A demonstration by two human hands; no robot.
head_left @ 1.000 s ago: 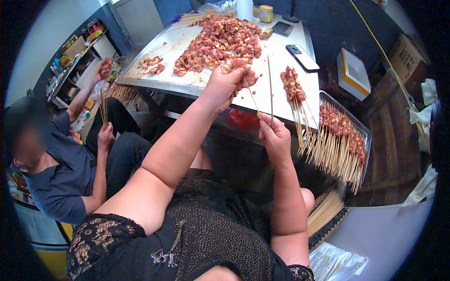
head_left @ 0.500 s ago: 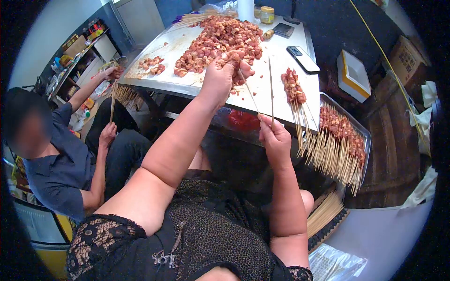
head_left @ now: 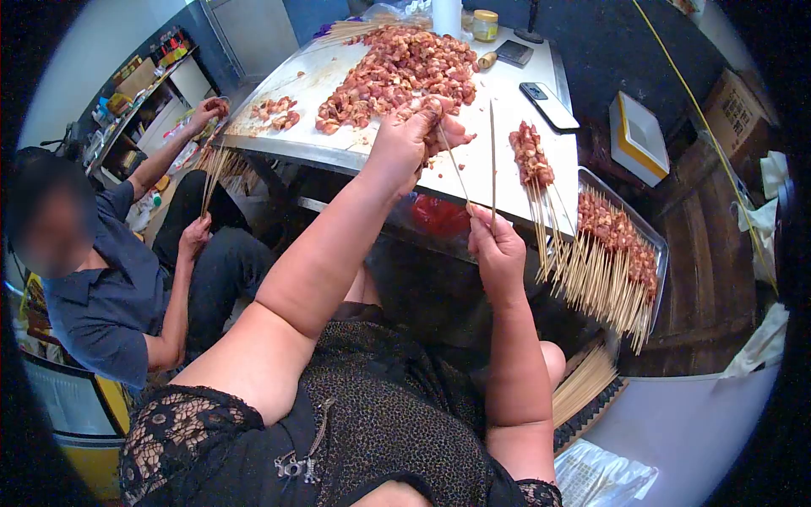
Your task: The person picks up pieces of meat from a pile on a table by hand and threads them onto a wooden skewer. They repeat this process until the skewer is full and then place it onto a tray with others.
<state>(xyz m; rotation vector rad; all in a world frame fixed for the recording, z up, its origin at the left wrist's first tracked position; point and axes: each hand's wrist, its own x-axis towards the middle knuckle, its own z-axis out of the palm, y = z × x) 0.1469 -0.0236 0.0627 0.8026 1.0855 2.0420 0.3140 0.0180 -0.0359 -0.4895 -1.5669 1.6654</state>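
Observation:
My right hand (head_left: 497, 247) pinches two thin bamboo skewers near their lower ends. One bare skewer (head_left: 493, 156) stands almost upright from it. The other skewer (head_left: 454, 160) slants up and left to my left hand (head_left: 410, 135). There my left fingers are closed around raw meat (head_left: 433, 145) at the skewer's tip, partly hidden by the fingers. Just beyond my left hand spreads a big heap of cut raw meat (head_left: 397, 72) on the white table (head_left: 334, 156). Several finished meat skewers (head_left: 530, 156) lie on the table, right of my right hand.
A metal tray (head_left: 664, 253) of meat skewers sits at the right. Bare skewers (head_left: 587, 384) fill a box below it. A phone (head_left: 547, 106), a jar (head_left: 485, 25) and a white-and-yellow box (head_left: 638, 135) are farther back. At left, a seated co-worker (head_left: 110, 279) holds skewers.
My left hand has shifted slightly to the right with its fingers around the meat; my right hand barely moved. The co-worker's far hand has risen, and the skewers in their nearer hand have fanned out.

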